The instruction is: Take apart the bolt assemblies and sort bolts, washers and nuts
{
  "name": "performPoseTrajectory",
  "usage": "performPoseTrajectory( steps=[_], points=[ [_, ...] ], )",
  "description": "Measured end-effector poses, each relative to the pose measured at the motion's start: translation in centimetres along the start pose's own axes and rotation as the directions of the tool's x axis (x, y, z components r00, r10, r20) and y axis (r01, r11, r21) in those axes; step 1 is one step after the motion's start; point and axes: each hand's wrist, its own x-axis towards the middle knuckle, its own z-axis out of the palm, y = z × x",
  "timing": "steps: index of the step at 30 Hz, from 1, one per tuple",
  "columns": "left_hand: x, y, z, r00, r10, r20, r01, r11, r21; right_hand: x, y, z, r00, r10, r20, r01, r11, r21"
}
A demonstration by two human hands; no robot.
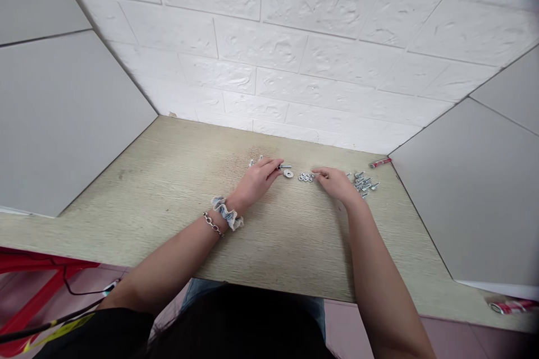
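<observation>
Head view: what are your hands on?

Your left hand (256,181), half closed, touches a bolt (285,167) beside a washer (288,174). Your right hand (332,184), curled, rests between nuts (306,177) and a bolt pile (364,182) on the tabletop (168,190). Any grip is unclear.

Likely a workroom, wood-grain desk (126,190), grey partitions (71,123), brick-pattern wall (261,45)

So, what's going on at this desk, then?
A person is working bare-handed at a pale wood-grain desk. Their left hand holds a steel bolt at the fingertips, just above a flat washer. Their right hand lies beside a small cluster of nuts, with a loose pile of bolts on its other side.
</observation>
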Motion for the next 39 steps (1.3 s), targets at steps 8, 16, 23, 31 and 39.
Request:
performPoseTrajectory(
  steps=[8,16,23,31,39],
  points=[
    [-0.1,-0.1,0.0,1.000,-0.010,0.007,0.010,1.000,-0.007,-0.3,-0.3,-0.2,0.998,-0.020,0.062,0.019,1.000,0.021],
    [-0.1,-0.1,0.1,1.000,-0.007,0.004,0.007,1.000,-0.004,-0.4,-0.7,0.0,0.999,0.002,0.043,-0.003,1.000,0.009],
    [0.0,0.0,0.1,1.000,0.008,-0.008,-0.008,1.000,-0.001,-0.6,-1.0,-0.1,0.999,0.015,0.051,-0.015,1.000,0.006],
    [0.0,0.0,0.1,1.000,0.005,-0.003,-0.005,1.000,-0.008,-0.5,-1.0,0.0,0.999,0.005,0.046,-0.006,1.000,0.005],
    [0.0,0.0,0.1,1.000,-0.006,0.005,0.006,1.000,-0.015,-0.6,-0.9,0.2,0.999,0.013,0.033,-0.013,1.000,0.000]
  ],
)
